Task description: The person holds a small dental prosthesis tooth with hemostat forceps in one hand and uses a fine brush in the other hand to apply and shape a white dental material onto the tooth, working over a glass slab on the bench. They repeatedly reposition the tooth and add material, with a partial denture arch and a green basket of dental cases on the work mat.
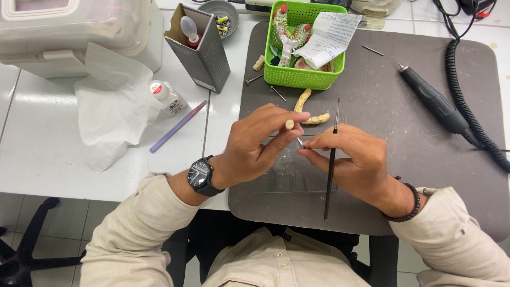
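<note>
My left hand (260,141) pinches a small cream tooth piece (289,125) between thumb and fingertips, above a clear glass slab (289,178) on the grey mat (382,106). My right hand (353,162) holds a thin black brush (332,159) upright between its fingers, and its fingertips also pinch a small metal pin (300,142) that points at the tooth piece. Two cream tooth rows (311,109) lie on the mat just beyond my hands.
A green basket (311,77) with dental casts and a paper slip stands at the mat's far edge. A black handpiece (433,101) with coiled cable lies right. Left are a white tissue (114,106), small bottle (167,98), purple stick (178,126), grey box (204,50).
</note>
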The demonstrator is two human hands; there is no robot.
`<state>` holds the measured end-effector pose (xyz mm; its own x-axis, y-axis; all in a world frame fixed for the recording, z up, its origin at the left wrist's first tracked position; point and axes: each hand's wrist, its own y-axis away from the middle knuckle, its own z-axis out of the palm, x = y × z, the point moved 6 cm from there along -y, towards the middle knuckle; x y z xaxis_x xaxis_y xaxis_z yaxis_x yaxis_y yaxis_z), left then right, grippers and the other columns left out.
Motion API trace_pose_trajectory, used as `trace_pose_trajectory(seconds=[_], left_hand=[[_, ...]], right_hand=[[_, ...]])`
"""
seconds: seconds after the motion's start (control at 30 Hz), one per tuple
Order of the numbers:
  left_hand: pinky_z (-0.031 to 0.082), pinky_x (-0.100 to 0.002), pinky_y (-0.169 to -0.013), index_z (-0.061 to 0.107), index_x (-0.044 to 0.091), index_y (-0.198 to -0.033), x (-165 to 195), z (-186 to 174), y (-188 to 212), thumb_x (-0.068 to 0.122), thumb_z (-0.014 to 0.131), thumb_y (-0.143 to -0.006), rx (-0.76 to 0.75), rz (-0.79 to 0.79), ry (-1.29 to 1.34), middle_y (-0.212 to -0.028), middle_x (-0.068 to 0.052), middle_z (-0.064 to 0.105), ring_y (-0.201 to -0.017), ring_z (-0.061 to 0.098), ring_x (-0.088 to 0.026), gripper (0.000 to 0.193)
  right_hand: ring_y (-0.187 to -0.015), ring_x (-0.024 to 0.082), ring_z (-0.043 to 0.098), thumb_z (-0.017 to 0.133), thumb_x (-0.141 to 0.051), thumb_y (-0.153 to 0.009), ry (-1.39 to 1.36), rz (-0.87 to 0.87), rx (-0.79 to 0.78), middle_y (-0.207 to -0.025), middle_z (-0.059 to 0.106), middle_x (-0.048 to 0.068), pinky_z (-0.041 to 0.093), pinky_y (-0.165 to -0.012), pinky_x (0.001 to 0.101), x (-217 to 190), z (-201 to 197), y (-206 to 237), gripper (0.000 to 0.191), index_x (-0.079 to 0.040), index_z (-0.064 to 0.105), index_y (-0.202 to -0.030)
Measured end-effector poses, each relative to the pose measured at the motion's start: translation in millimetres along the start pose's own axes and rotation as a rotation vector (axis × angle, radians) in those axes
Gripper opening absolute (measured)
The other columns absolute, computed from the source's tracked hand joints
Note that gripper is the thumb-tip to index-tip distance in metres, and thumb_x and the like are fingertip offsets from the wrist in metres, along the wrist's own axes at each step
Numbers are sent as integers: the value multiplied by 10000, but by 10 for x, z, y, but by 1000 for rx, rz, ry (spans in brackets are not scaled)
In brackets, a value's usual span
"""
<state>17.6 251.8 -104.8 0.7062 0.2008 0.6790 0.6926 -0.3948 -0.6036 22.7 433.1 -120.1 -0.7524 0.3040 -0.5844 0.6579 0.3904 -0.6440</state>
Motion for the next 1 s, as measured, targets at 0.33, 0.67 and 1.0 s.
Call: trace_pose_trajectory(seconds=[0.33, 0.67, 1.0], left_hand=[[571, -263, -909, 481, 70, -1481, -39, -48, -14, 31, 568, -1116, 14, 80, -173, -1185, -49, 733, -1016, 661, -191, 377], [446, -286, -797, 592, 129, -1408, -188, -5, -24, 96, 695, -1068, -43, 22, -236, -1071, 24, 768, -903, 674, -118, 357], [475, -294, -780, 727, 114, -1204, -348, -32, -78, 117, 716, -1008, -35, -96, -255, -890, 27, 749, -761, 698, -93, 196]], right_hand=[[-947, 213, 756, 842, 14, -885, 24, -12, 92, -991, 746, 117, 589, -784, 286, 7, -163, 16, 285, -14, 633, -1077], [-994, 221, 765, 812, 3, -923, -5, 0, 93, -1023, 751, 146, 629, -795, 261, 128, -183, 72, 274, -8, 609, -1107], [-922, 245, 765, 597, -190, -1096, -258, 30, 114, -1041, 738, 204, 628, -801, 302, 129, -268, 146, 192, -14, 570, -1171]])
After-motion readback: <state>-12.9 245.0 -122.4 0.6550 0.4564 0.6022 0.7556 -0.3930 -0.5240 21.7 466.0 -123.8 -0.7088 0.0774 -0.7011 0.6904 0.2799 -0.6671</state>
